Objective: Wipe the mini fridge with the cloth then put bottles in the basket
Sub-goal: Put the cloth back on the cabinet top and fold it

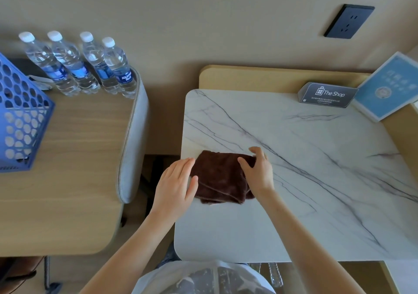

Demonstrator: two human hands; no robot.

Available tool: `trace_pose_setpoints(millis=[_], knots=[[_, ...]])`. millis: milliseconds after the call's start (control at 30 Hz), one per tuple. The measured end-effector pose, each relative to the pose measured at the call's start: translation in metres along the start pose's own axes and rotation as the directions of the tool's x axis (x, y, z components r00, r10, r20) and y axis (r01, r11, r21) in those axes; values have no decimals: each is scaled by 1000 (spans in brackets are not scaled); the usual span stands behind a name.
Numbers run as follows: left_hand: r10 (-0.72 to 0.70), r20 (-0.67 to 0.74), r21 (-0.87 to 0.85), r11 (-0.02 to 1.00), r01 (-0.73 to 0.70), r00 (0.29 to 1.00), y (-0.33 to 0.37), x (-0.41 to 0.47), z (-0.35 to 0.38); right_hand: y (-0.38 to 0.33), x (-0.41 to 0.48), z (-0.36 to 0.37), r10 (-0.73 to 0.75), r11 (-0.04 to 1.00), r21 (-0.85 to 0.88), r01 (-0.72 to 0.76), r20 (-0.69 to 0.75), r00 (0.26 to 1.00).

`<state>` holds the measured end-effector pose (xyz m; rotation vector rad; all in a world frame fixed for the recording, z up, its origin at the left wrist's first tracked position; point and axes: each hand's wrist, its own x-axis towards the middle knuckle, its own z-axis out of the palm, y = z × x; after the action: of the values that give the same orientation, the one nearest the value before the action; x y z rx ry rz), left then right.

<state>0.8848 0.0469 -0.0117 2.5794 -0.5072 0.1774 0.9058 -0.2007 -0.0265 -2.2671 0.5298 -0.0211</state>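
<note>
Brown cloth point(220, 177) flat | left hand point(175, 184), right hand point(257, 171) on ends

Both forearms are bare to the left hand point(175, 185) and right hand point(257, 171), below them a white garment with pale, faded star shapes.

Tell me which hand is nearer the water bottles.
Left. The left hand is at the cloth's left edge, on the side toward the water bottles; the right hand is across the cloth, farther away.
</note>
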Motion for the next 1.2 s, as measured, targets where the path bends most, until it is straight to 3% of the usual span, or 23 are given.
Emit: trace_pose_setpoints(millis=[100, 200, 300, 467, 933, 1200], knots=[[-6, 9, 12, 1000, 6, 1000, -2, -1, 1, -11, -16, 15, -315, 912, -278, 303, 0, 949], [-9, 14, 25, 1000, 8, 1000, -4, 0, 2, -19, -39, 41, -482, 743, -428, 514, 190, 855], [-25, 26, 35, 999, 24, 999, -6, -1, 5, -7, -44, 57, -396, 684, -518, 513, 327, 858], [-61, 48, 34, 998, 60, 997, -11, 3, 8, 9, -25, 63, -374, 634, -555, 538, 389, 842], [-235, 50, 62, 971, 231, 971, -33, 81, 37, -31, 132, 86, -451, 610, -512, 605, 403, 796], [-268, 30, 150, 954, 261, 963, -54, 130, 50, -62, 225, 98, -474, 592, -511, 623, 405, 782]])
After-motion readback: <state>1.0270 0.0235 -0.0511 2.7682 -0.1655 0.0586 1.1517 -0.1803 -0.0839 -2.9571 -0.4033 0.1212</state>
